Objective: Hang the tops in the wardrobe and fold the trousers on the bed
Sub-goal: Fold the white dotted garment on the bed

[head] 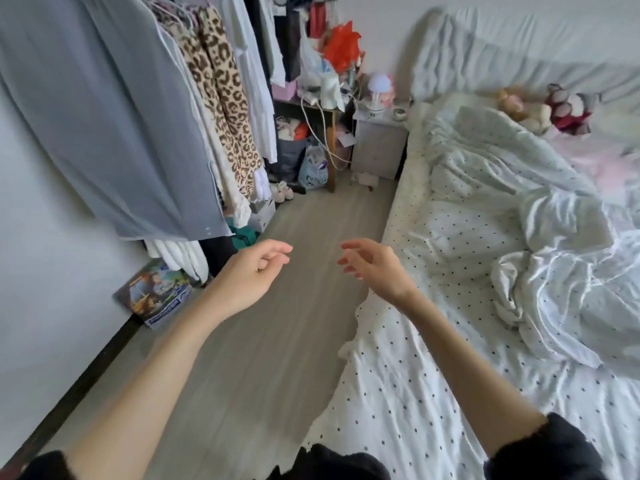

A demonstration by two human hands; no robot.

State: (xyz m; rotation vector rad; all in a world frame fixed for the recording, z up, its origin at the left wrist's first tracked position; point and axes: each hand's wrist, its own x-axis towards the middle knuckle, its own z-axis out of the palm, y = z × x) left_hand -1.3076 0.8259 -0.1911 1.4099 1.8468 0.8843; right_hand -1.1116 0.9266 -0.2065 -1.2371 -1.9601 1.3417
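At nine to eleven o'clock, a row of tops is seen hanging in the wardrobe: a large grey garment [104, 116] at the front, a leopard-print top [221, 98] just beside it toward twelve, and a white shirt [249, 74] beyond that. Below the grey garment, white fabric [176, 254] hangs down near the floor, and a colourful box [156, 294] is leaned against the wall at eight o'clock. The grey wooden floor [263, 341] is laid through the middle.

The left hand [252, 271] is held out over the floor just left of centre, its fingers loosely curled and nothing gripped. The right hand [374, 268] is held out just right of centre, above the near edge of the bed, its fingers relaxed and slightly spread, with nothing held. The two hands are kept apart, not touching. Dark sleeves [547, 448] are pushed up at the bottom edge.

At twelve o'clock a cluttered surface [311, 105] is stacked with bags, and a small nightstand [379, 147] stands beside it, against the bed. The bed [398, 393], covered by a white dotted sheet, fills two to five o'clock. A crumpled pale duvet [502, 174] lies on it, with rumpled white fabric [561, 296] at three o'clock; whether trousers are among it cannot be told. Soft toys [568, 109] are set near the bedhead at one o'clock.
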